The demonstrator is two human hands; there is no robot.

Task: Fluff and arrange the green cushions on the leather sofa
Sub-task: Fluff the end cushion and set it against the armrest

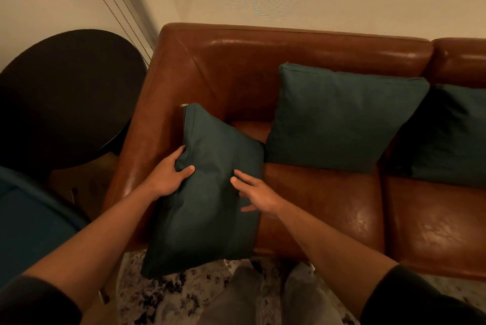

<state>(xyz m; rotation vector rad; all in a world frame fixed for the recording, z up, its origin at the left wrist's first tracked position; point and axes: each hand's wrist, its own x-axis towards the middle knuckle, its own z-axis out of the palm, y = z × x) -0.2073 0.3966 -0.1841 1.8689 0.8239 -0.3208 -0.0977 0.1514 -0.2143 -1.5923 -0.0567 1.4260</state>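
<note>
Gripping cushion [210, 193] edge, left hand [171, 176]

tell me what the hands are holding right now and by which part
The left hand grips the nearest green cushion by its left, zippered edge. The right hand is open, fingers at the cushion's face, gripping nothing.

Three cushions sit on the sofa [315, 193]: the near cushion [207, 193] at the left end beside the armrest [136, 146], its lower end hanging off the seat's front edge over the rug [171, 298]; the middle cushion [339, 119] to its right, leaning on the backrest; and the far cushion [452, 135] further right, partly behind the middle one. The left hand [168, 175] grips the near cushion's left edge, the right hand [255, 193] lies at its right side — between the two forearms. A round table [65, 93] stands left of the sofa — beyond the armrest.
</note>
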